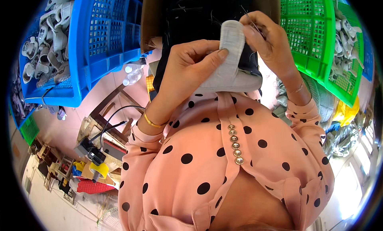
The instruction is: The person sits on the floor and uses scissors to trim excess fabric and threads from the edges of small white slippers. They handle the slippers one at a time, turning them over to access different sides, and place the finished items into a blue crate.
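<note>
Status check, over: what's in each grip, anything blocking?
Left grip pinching pale piece. Right grip holding thin tool beside it. Blue crate left, green crate right, neither blocking.

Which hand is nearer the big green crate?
Right. The right hand, holding a thin tool, is left of the big green crate; the left hand is farther left, pinching the pale piece.

Coloured pale grey on the handheld piece (232, 43) at one o'clock, black on the cloth (183, 25) at twelve, grid-patterned blue on the ten-o'clock crate (101, 43), grid-patterned green on the two-o'clock crate (309, 27), and black-dotted peach on the blouse (199, 163) at six.
</note>
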Motion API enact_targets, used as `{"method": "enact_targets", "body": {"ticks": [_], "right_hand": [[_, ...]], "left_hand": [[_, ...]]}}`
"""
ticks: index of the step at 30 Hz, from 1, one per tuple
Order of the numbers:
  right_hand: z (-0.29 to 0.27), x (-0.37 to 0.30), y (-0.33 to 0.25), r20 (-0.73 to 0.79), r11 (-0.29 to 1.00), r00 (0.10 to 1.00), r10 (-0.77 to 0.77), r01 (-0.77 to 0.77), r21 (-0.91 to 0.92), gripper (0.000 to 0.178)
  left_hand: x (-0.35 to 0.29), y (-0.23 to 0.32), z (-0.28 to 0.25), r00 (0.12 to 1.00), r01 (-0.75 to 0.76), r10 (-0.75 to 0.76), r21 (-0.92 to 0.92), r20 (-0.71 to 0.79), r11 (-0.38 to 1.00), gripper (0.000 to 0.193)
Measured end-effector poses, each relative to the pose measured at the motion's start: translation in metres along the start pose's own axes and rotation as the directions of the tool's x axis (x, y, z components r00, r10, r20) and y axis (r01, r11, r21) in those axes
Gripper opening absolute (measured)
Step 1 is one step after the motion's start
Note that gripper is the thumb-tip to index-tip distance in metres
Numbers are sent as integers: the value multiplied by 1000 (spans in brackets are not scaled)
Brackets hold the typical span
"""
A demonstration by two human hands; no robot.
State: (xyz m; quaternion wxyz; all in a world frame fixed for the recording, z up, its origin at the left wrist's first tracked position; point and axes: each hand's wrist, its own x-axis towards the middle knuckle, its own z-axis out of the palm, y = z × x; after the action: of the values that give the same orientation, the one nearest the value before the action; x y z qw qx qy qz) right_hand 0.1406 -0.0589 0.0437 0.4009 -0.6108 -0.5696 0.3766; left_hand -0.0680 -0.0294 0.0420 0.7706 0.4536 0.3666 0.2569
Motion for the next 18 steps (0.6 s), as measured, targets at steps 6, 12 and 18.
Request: {"method": "enact_targets", "body": {"ticks": [6,12,18], "right_hand": [[-10,-18,-11,58,899,992,-112,126,-419,45],[-4,-26,-18,53,679,964,-262,223,-699,43],[-4,-29,-21,71,523,945,-318,237,-818,39]], "left_hand": [[-7,-3,-1,996,38,-42,-58,-75,998,26],[-10,-7,0,994,37,-42,-53,-99,998,25],[-12,-12,1,989,20,-31,-80,-146,997,24]]}}
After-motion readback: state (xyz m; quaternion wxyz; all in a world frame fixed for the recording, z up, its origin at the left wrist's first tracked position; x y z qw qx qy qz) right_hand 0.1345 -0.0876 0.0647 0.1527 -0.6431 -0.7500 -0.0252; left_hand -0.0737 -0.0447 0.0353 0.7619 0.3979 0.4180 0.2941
